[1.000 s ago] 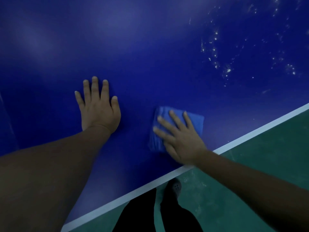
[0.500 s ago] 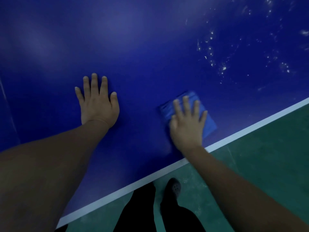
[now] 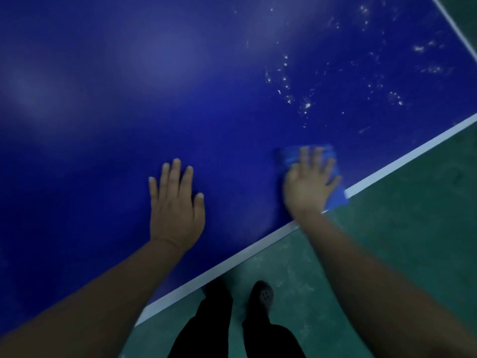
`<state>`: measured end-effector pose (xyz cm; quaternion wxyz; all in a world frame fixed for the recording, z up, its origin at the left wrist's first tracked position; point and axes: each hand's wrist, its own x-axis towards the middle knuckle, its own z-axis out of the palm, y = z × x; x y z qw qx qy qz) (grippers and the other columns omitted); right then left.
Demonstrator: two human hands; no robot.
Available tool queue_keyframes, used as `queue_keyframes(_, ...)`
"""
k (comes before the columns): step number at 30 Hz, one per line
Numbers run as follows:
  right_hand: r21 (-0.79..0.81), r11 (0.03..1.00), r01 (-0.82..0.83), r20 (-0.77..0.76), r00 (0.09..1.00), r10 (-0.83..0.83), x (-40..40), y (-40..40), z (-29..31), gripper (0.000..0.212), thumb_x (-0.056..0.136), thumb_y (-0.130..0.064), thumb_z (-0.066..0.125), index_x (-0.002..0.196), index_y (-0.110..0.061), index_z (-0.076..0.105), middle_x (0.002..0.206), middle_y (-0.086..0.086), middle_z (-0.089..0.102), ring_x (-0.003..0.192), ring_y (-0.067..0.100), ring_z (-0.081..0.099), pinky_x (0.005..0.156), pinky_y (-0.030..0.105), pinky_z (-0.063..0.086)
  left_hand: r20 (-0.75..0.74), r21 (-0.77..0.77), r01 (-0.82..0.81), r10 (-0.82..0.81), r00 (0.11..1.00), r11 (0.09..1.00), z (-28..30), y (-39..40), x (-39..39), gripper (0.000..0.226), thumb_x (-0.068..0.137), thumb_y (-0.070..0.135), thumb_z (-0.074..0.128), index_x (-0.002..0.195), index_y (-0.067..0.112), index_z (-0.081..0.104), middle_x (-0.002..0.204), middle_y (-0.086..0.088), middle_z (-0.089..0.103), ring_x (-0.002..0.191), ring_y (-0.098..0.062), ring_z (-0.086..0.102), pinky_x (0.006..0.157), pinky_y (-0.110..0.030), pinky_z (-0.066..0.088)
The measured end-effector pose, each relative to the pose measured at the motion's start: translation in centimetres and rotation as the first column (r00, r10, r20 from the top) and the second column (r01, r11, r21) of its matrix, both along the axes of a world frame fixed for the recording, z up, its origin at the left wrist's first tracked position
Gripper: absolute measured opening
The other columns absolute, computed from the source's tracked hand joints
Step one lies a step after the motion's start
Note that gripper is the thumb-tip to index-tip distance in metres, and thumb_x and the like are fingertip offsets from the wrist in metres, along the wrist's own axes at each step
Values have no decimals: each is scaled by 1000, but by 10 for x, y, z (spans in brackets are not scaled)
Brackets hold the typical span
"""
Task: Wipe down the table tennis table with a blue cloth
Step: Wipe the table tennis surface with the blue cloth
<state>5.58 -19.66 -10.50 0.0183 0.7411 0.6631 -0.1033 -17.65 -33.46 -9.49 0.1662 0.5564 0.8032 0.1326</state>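
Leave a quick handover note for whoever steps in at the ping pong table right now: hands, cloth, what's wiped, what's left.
Left hand: flat on the table tennis table, fingers straight, bracing.
Right hand: flat on the blue cloth, pressing it down; no grip, fingers spread.
Cloth: at the near edge, one corner hanging over the white edge line.
Done: the surface around the hands shows no specks.
Left: the white specks beyond and right of the cloth, out toward the far corner.

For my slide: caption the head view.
Right hand presses blue cloth at the table edge; left hand rests flat.
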Motion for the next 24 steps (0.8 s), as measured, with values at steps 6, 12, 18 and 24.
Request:
queue_keyframes(6,-38,735,-677,45,734,678,43,-20,-4,55,100,-44,23,153,-32,32,163,1,26,150,36,18,117,62,13,-93,-51,104,-108,990,993,-9,1,41,66,98,41,23,153,7,28,163,-14,15,152,-31,1,122,-52,0)
queue_keyframes(12,-23,990,142,31,989,-142,102,66,3,55,105,-42,19,159,-33,10,167,-2,1,153,29,-3,119,61,2,-167,-123,160,-179,970,979,-17,1,44,67,98,44,21,154,7,27,163,-16,17,152,-31,5,122,-55,6)
queue_keyframes(18,-44,705,-708,79,701,709,40,-15,-7,53,104,-46,18,155,-33,25,165,-1,18,152,34,9,119,61,7,-171,-137,154,-177,969,978,-15,3,45,67,97,43,23,154,7,28,163,-17,17,152,-31,7,121,-56,9)
queue_keyframes(24,-51,993,-107,85,990,111,118,80,0,54,106,-42,19,158,-33,13,167,-3,4,153,28,-2,120,60,3,-183,-132,160,-183,966,978,-12,4,46,66,97,42,23,152,6,31,161,-18,23,151,-33,14,119,-60,12)
